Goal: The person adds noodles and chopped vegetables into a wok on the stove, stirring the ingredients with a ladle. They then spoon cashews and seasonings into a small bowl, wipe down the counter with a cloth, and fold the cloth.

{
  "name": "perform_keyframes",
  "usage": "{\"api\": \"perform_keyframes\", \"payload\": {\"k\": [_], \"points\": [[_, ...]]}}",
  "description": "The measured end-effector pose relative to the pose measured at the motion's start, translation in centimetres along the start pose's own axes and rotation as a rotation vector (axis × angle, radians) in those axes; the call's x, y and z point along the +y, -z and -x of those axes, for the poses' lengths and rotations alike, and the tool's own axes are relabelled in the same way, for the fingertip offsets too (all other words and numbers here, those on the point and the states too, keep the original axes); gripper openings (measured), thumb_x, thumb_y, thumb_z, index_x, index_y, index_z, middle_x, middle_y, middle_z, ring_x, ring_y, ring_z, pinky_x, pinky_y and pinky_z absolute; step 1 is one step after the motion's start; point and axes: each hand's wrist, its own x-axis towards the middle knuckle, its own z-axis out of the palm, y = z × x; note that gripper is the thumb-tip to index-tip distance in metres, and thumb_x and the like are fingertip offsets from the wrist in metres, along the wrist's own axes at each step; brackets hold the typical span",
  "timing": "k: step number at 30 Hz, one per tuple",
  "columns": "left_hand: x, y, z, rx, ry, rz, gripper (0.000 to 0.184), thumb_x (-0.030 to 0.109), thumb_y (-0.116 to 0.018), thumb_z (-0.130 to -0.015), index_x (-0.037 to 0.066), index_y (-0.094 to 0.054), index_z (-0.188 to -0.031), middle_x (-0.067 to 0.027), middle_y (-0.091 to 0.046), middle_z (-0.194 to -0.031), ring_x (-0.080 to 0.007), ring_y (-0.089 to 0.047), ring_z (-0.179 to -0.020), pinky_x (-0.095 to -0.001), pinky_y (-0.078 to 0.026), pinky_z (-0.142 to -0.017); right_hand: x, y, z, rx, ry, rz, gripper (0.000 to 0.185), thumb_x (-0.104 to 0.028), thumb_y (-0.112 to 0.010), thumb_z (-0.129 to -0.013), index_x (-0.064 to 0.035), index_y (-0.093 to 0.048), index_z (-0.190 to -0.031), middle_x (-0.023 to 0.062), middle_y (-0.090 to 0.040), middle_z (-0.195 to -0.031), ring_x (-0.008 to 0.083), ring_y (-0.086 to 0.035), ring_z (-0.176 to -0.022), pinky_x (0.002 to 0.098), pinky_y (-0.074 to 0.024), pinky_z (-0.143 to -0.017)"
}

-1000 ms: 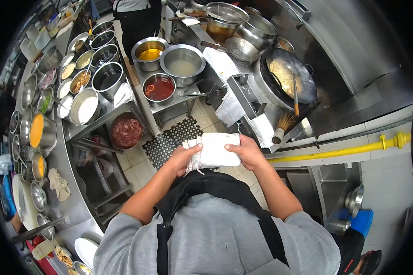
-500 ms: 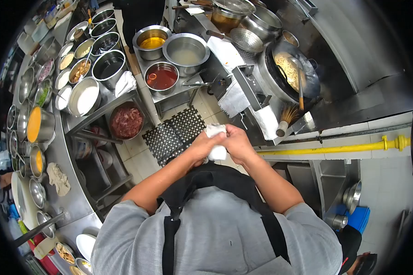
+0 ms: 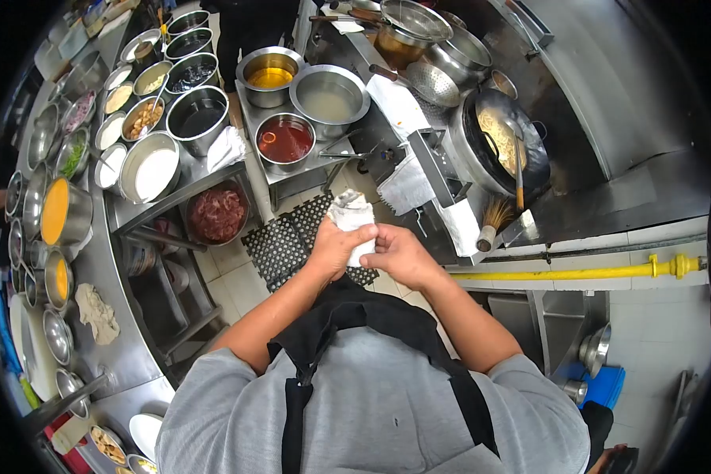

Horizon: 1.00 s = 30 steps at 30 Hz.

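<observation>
In front of my apron I hold a folded white cloth (image 3: 351,213) with grey stains at its upper end. My left hand (image 3: 332,246) is wrapped round it from the left, thumb across the front. From the other side my right hand (image 3: 404,257) grips the cloth's right edge between thumb and curled fingers; some fingertips are hidden. A wok (image 3: 534,162) with noodles (image 3: 498,134) and a wooden-handled utensil (image 3: 519,170) sits on the stove to the right. Beyond my hands stands a pot of red liquid (image 3: 285,142).
A bamboo brush (image 3: 494,225) lies at the stove's front edge, above a yellow pipe (image 3: 561,274). Pots of sauces and ingredients crowd the left steel counter (image 3: 138,328). Raw meat (image 3: 217,213) sits on the shelf below. A perforated black mat (image 3: 272,253) covers part of the floor.
The cloth has opened out a little and tilted up to the left. My left hand has shifted left with it, while my right hand has slid lower along its edge. The camera view moved slightly.
</observation>
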Motion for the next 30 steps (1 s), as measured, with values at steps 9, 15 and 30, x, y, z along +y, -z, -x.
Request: {"api": "perform_keyframes", "payload": {"k": [9,15,30], "points": [[-0.2,-0.1,-3.3,-0.275,0.439,-0.268,0.027,0.007,-0.073,-0.078,0.001,-0.063,-0.103,-0.0039,-0.066,-0.086,-0.0137,-0.063,-0.073,-0.0287,-0.052,-0.064,-1.8,4.2,-0.6,0.335,-0.093,0.620,0.088,-0.041,-0.078,-0.070,0.0090,-0.039,-0.131,0.0253,-0.051,-0.125,0.0250,-0.054,-0.113,0.0360,-0.0440,-0.095],[-1.4,-2.3,-7.7,-0.663,0.773,-0.332,0.037,0.017,-0.073,-0.079,-0.001,-0.059,-0.108,-0.0119,-0.067,-0.094,-0.0204,-0.066,-0.079,-0.0337,-0.055,-0.068,0.1,7.1,-2.0,0.535,0.031,0.424,0.072,-0.030,-0.080,-0.071,0.0088,-0.049,-0.124,0.0079,-0.063,-0.075,0.0160,-0.061,-0.066,0.0279,-0.0506,-0.065],[-6.7,-10.9,-44.6,-0.530,0.311,-1.765,0.080,0.055,-0.078,-0.060,-0.006,-0.063,-0.109,-0.0263,-0.063,-0.107,-0.0346,-0.062,-0.101,-0.0371,-0.047,-0.089,12.2,25.2,-6.1,0.567,-0.073,-0.188,0.037,-0.008,-0.066,-0.085,0.0032,-0.053,-0.117,0.0069,-0.063,-0.094,0.0116,-0.059,-0.085,0.0258,-0.0488,-0.079]]}}
